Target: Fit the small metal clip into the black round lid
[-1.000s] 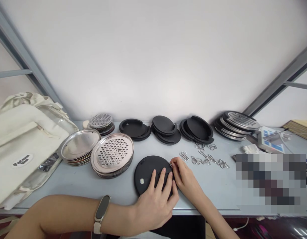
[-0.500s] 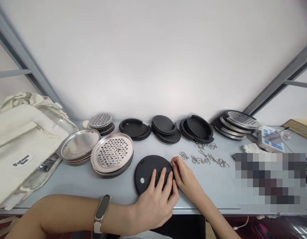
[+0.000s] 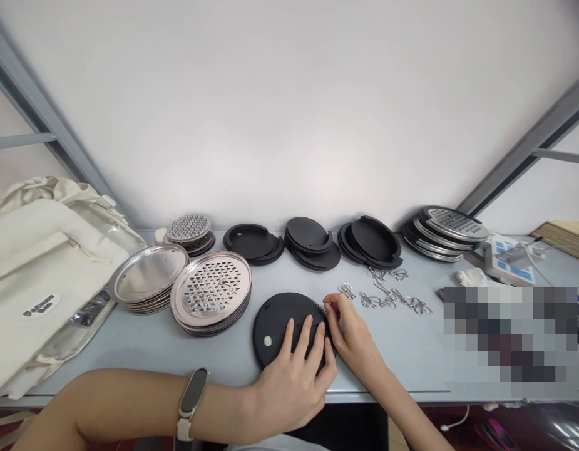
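Note:
A black round disc (image 3: 276, 322) with a small white dot lies on the grey table (image 3: 129, 341) in front of me. My left hand (image 3: 296, 376) lies flat on the disc's near right part, fingers spread and pressing it down. My right hand (image 3: 349, 332) is at the disc's right edge, fingertips pinched on a small metal wire clip (image 3: 325, 306) at the rim. A dark band sits on my left wrist (image 3: 191, 394).
Several loose wire clips (image 3: 387, 297) lie right of the disc. Stacks of perforated metal plates (image 3: 211, 289) and plain metal plates (image 3: 148, 275) stand left. Black disc stacks (image 3: 312, 241) line the wall, another metal stack (image 3: 446, 228) at right. A cream bag (image 3: 40, 263) fills the left.
My right fingertips have shifted slightly up along the disc's right edge. My left hand stays flat on the disc.

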`<state>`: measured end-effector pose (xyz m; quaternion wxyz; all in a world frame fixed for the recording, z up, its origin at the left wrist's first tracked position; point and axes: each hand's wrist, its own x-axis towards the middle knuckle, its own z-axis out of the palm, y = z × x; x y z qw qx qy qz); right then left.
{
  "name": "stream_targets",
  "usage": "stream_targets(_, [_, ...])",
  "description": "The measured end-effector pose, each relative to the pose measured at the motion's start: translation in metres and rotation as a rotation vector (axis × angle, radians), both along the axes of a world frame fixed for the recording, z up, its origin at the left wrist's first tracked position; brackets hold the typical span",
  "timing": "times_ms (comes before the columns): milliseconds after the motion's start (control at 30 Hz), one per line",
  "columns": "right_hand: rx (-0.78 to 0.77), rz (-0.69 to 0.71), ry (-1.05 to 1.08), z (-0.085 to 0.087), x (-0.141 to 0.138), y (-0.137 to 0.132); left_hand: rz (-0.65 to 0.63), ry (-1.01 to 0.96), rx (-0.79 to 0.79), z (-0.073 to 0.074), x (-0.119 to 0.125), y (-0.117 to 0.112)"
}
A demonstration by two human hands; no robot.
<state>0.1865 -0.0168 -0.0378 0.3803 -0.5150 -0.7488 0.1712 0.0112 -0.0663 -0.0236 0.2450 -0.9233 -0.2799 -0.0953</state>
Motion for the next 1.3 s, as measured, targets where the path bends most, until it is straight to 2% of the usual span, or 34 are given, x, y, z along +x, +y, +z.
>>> stream_targets(433, [-0.115, 0.007, 0.050, -0.0021, 0.0014, 0.0023, -0.004, -0.006, -0.014, -0.0019, 0.0008, 0.0006])
stream_targets(800, [-0.049, 0.072, 0.034, 0.0017, 0.0016, 0.0016, -0.006, -0.005, -0.011, -0.0023, 0.0006, 0.0005])
stream_targets(1300, [-0.031, 0.065, 0.022, 0.0043, 0.0012, -0.0004, -0.004, -0.019, 0.011, -0.0025, 0.0003, -0.0003])
